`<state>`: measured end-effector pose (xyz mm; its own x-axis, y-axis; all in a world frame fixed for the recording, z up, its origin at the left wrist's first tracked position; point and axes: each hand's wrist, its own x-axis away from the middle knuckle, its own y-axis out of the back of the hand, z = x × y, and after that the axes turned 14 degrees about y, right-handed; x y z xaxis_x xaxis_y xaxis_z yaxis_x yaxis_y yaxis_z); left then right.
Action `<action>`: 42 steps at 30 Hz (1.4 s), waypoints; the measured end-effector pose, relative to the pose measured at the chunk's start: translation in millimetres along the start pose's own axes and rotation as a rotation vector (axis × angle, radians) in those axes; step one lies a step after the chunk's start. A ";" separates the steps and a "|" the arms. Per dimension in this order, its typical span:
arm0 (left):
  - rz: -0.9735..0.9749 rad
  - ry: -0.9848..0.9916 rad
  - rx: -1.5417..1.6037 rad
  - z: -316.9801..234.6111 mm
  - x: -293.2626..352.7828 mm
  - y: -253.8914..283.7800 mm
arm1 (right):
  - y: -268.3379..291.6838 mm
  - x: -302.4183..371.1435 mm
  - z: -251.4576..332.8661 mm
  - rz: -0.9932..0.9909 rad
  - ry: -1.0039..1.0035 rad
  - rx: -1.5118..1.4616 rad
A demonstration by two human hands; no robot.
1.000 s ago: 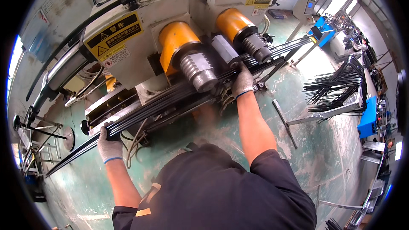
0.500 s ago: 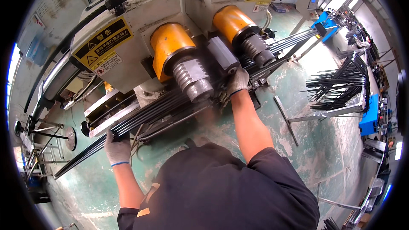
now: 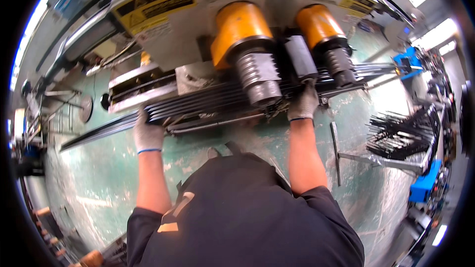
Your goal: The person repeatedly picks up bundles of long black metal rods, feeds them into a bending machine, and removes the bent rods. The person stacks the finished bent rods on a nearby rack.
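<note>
A bundle of long dark metal rods [image 3: 193, 103] lies across the front of a machine. My left hand [image 3: 148, 132], in a pale knitted glove with a blue cuff, is closed round the rods left of the machine, thumb on the near side. My right hand [image 3: 303, 105], gloved alike, looks closed at the rods, just under the end of a dark grey block [image 3: 300, 57]. Its fingertips are partly hidden and blurred. On either side of that block, ribbed metal shafts [image 3: 258, 74] stick out of orange cylinders [image 3: 243, 21].
Yellow and black warning labels [image 3: 156, 2] mark the pale machine housing [image 3: 205, 17]. At right, a metal rack [image 3: 396, 162] carries many bent black rods, with a loose bar [image 3: 335, 153] on the green floor beside it. A round-topped stool [image 3: 85, 109] stands at left.
The whole view has turned and shifted, so the machine and rods sit more level. Both hands stay at the rods, and my left hand keeps its hold.
</note>
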<state>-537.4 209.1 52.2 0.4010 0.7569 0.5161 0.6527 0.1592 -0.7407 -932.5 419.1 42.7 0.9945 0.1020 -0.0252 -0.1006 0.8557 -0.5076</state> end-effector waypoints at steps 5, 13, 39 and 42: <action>0.027 -0.062 0.169 -18.7 4.0 2.7 | 34.2 4.7 16.8 0.065 -0.027 0.094; -0.037 -0.171 0.089 -38.1 -5.3 29.4 | 107.2 14.0 -14.3 0.310 -0.153 0.211; -0.362 -0.484 0.221 -461.3 19.0 287.9 | 247.4 236.0 -129.4 -0.063 -0.752 0.366; -0.389 -0.471 0.158 -523.9 9.8 334.9 | 241.2 262.9 -122.2 0.049 -0.824 0.386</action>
<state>21.8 -62.3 34.5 -0.1961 0.8168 0.5426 0.5763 0.5437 -0.6101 -691.6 590.4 -191.6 0.6671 0.3463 0.6596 -0.2933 0.9360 -0.1947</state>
